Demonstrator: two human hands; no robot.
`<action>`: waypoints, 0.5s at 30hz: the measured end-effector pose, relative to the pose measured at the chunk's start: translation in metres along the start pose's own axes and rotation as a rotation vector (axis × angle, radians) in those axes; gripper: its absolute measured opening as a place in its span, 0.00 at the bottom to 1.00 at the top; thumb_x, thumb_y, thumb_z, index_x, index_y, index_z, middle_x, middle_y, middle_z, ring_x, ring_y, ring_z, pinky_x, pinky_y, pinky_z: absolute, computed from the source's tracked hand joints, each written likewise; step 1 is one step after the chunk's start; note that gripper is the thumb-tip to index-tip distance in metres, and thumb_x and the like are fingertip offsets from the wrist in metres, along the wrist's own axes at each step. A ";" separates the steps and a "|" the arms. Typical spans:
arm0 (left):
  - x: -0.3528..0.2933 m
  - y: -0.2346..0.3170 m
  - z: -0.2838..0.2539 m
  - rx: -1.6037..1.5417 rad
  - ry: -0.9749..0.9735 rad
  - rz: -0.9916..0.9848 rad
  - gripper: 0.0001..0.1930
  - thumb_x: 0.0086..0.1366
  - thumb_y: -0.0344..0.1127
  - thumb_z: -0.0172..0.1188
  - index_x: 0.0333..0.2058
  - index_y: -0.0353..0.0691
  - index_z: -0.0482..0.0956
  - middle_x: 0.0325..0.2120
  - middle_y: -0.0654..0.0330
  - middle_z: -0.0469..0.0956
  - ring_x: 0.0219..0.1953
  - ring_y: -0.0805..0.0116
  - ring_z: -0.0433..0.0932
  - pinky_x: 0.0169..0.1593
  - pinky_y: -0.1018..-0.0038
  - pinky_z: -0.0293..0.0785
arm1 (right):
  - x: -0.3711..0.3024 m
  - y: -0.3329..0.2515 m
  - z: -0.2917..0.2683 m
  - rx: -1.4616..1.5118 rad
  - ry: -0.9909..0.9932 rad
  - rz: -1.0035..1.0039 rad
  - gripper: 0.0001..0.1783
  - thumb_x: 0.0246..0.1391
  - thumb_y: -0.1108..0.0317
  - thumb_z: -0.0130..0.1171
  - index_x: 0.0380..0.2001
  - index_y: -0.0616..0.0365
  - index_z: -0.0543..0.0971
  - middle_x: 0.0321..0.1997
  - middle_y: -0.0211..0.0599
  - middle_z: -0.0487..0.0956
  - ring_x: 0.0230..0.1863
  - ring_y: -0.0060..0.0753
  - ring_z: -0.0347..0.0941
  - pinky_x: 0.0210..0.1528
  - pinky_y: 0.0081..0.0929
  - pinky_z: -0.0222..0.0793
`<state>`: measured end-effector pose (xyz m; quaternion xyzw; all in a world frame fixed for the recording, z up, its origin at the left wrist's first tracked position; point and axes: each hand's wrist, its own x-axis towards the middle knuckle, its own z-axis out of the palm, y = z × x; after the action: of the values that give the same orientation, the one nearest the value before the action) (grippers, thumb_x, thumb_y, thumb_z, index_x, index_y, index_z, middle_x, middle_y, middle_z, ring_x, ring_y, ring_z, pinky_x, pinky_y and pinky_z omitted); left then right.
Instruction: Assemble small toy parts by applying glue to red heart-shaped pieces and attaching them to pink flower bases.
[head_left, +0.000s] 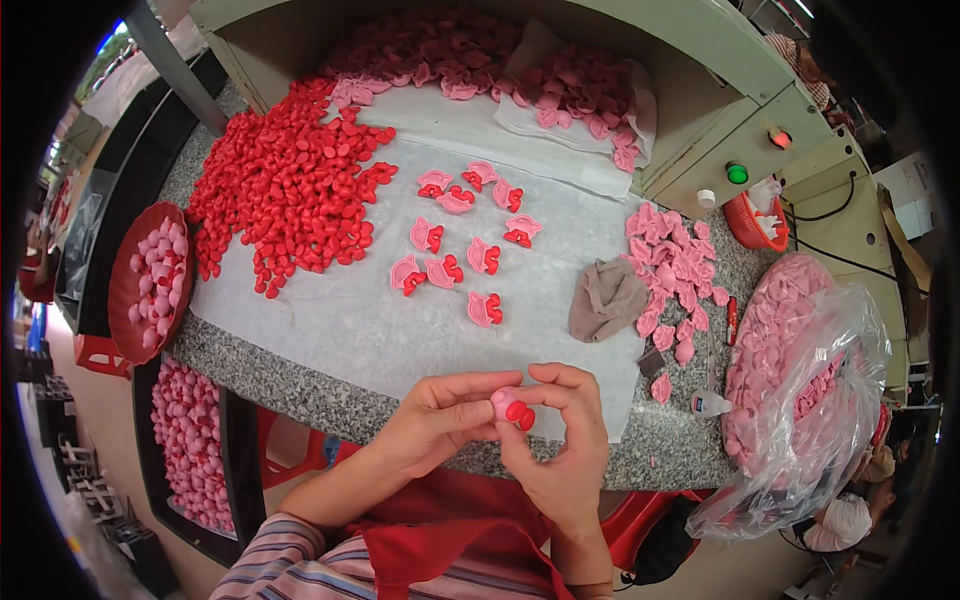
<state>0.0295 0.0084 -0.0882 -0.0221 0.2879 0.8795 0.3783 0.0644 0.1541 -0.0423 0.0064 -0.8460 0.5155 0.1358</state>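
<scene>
Above the near edge of the worktable, a small rounded pink and red plastic piece (pixel 515 409) is pinched between my two hands. My left hand (pixel 440 415) has its thumb and fingers closed on the pink side. On the red side, my right hand (pixel 562 430) grips with thumb and fingertips. Just beyond, several pink pieces with red bits attached (pixel 484 310) lie spread over the white sheet (pixel 400 345). A big heap of small red plastic parts (pixel 290 180) covers the sheet's left side. Loose pink parts (pixel 668 255) are scattered at the right.
A grey-brown cloth (pixel 606 302) lies near the loose pink parts, with a small bottle (pixel 711 404) closer to me. Clear plastic partly covers a large container of pink parts (pixel 775 330) at right. A red basin (pixel 125 330) and a black crate (pixel 238 440) are at left.
</scene>
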 end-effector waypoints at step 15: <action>-0.016 0.012 0.022 0.892 0.132 0.481 0.19 0.53 0.15 0.51 0.46 0.32 0.72 0.43 0.54 0.68 0.43 0.69 0.73 0.43 0.79 0.73 | -0.007 0.016 0.013 0.470 -0.077 0.089 0.15 0.38 0.89 0.53 0.31 0.62 0.69 0.39 0.39 0.66 0.41 0.28 0.67 0.43 0.21 0.67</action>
<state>0.0372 0.0025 -0.0603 0.1527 0.6554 0.7301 0.1187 0.0656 0.1498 -0.0634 0.0201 -0.7068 0.7031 0.0756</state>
